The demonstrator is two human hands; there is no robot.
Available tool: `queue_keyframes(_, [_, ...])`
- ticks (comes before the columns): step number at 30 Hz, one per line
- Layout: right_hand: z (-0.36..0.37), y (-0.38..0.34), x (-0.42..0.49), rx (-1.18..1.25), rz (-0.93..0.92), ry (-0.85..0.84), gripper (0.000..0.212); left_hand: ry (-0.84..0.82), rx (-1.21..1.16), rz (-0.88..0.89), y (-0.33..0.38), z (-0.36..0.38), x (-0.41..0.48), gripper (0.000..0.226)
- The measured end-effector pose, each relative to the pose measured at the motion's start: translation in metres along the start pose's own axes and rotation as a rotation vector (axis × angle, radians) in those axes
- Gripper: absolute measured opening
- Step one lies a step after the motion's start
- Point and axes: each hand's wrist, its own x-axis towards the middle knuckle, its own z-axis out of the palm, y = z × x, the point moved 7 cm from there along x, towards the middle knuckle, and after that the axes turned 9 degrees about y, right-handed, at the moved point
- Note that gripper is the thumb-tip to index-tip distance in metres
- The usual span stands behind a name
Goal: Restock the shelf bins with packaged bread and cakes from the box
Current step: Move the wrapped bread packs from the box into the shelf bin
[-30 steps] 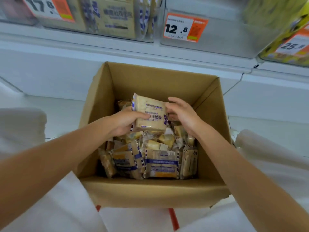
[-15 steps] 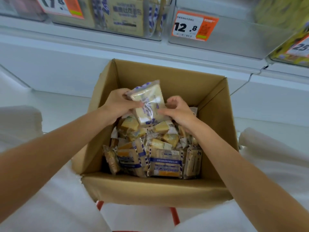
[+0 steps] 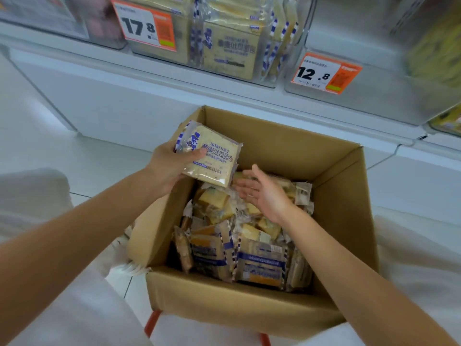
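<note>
Thumb over the printed face and fingers underneath, my left hand [image 3: 172,168] gripped one flat bread packet [image 3: 209,156] by its left edge. It was tilted above the far left corner of the cardboard box [image 3: 249,308], at roughly eleven o'clock from the box's middle. My right hand [image 3: 262,193] hovered just beside the packet, at about four o'clock from it, palm turned up, fingers straight and spread, holding nothing. Its fingertips were near the packet's lower corner, though I could not tell whether they touched.

Beneath both hands the box was piled with more wrapped bread and cakes [image 3: 259,265]. Some stood on edge along the near wall at six o'clock, and others lay loose in a heap in the middle.

At twelve o'clock from the box, up on the shelf, a clear bin [image 3: 269,82] held upright packets with the same blue-and-cream print as mine. A price tag [image 3: 144,26] reading 17.8 hung at its left. At one o'clock a second bin [image 3: 386,101] carried a tag [image 3: 324,73] reading 12.8. My white trousers [image 3: 74,308] flanked the box at nine and three, and a red leg [image 3: 152,322] showed under its near left corner, at seven.
</note>
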Motion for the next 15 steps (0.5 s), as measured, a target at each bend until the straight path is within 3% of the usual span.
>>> queue_keyframes(3, [0.008, 0.054, 0.008, -0.654, 0.03, -0.046, 0.049, 0.005, -0.026, 0.026, 0.004, -0.013, 0.001, 0.029])
queue_keyframes(5, [0.018, 0.091, 0.008, -0.852, 0.083, -0.134, 0.028, -0.027, -0.017, 0.037, 0.003, -0.012, 0.0, 0.027])
queue_keyframes(6, [0.021, 0.098, 0.009, -0.867, 0.061, -0.138, 0.011, -0.045, -0.012, 0.04, 0.004, -0.01, -0.002, 0.026])
queue_keyframes(10, [-0.014, 0.058, 0.02, -0.622, -0.014, 0.073, 0.019, -0.074, 0.007, 0.046, 0.012, 0.002, -0.004, 0.029])
queue_keyframes(15, [-0.08, -0.048, -0.006, -0.414, -0.317, 0.37, 0.021, -0.028, 0.041, 0.048, 0.008, 0.027, -0.002, 0.021])
